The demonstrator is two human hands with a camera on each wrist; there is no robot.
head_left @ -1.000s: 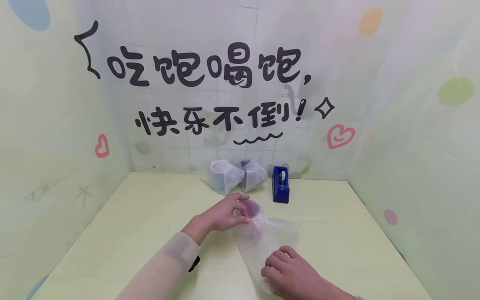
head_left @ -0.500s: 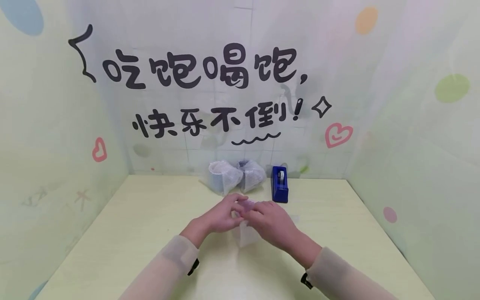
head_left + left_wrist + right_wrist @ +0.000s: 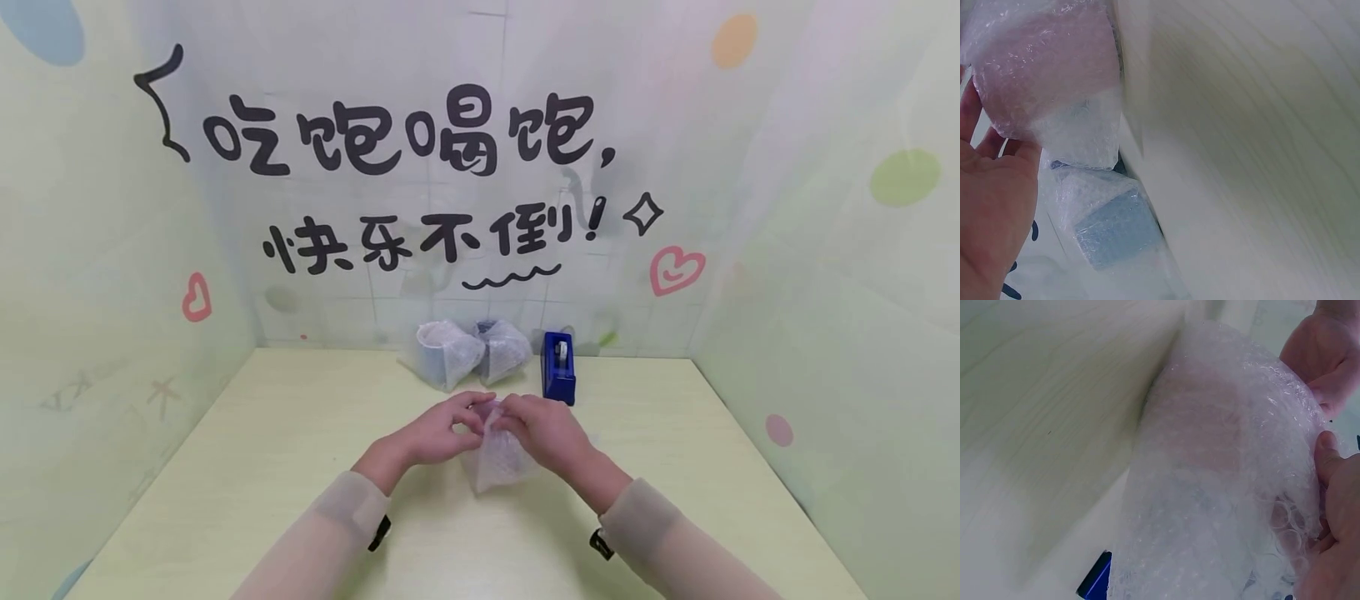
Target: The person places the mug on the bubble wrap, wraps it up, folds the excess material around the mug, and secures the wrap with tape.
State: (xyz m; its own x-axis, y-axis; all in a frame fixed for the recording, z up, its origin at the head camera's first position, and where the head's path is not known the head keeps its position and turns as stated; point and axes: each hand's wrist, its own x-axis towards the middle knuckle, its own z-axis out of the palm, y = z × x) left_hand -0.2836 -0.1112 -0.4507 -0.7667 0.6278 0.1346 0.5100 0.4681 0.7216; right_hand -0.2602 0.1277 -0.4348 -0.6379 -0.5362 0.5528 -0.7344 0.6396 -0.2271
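Note:
A pink cup [image 3: 1054,69] stands on the table in front of me, wrapped in clear bubble wrap [image 3: 498,462]. My left hand [image 3: 438,431] holds it from the left at the rim, thumb and fingers curled round the upper edge. From the right my right hand [image 3: 553,435] pinches the wrap's upper edge close to the rim, the two hands nearly meeting there. In the right wrist view, a sheet of the wrap covers the cup's side, its pink showing through. The left wrist view shows the wrap overlapping on the cup's wall.
Two more bubble-wrapped cups, one light blue [image 3: 432,365] and one darker [image 3: 501,350], stand at the back by the wall. Right of them is a blue tape dispenser [image 3: 558,367]. Printed walls [image 3: 795,350] enclose the pale wooden table [image 3: 300,417].
My right hand has moved from the wrap's near end up to the cup's rim, drawing the sheet over the cup. My left hand stays at the rim.

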